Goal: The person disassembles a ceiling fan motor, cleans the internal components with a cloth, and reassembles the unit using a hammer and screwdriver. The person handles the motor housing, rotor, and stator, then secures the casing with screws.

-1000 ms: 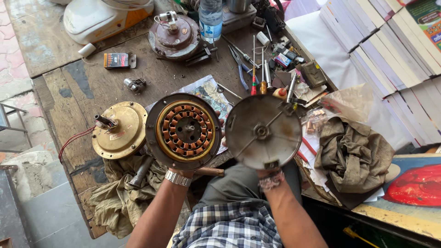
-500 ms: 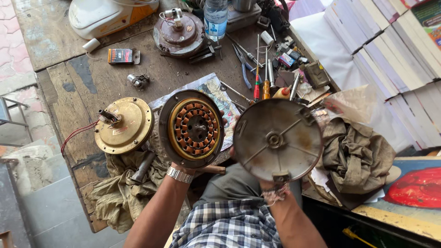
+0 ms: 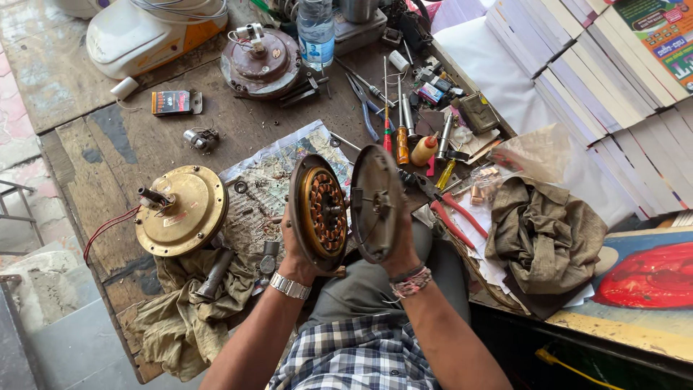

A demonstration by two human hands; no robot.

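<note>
The cover (image 3: 374, 204) has swung edge-on, now facing the stator (image 3: 320, 211) above the lap. Left hand (image 3: 292, 245) cups the stator, right hand (image 3: 399, 249) clasps the cover; centre bearing on shaft, keep rims parallel.

Motor housing (image 3: 180, 209) left of cover (image 3: 374, 204)

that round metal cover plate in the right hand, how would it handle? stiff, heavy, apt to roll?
The cover plate looks like cast metal with ribs, so probably stiff and fairly heavy for its size. The right hand holds it on edge by the rim; set down that way, the round disc would likely roll or tip. Its dull, grimy surface may be a bit slippery.
</note>
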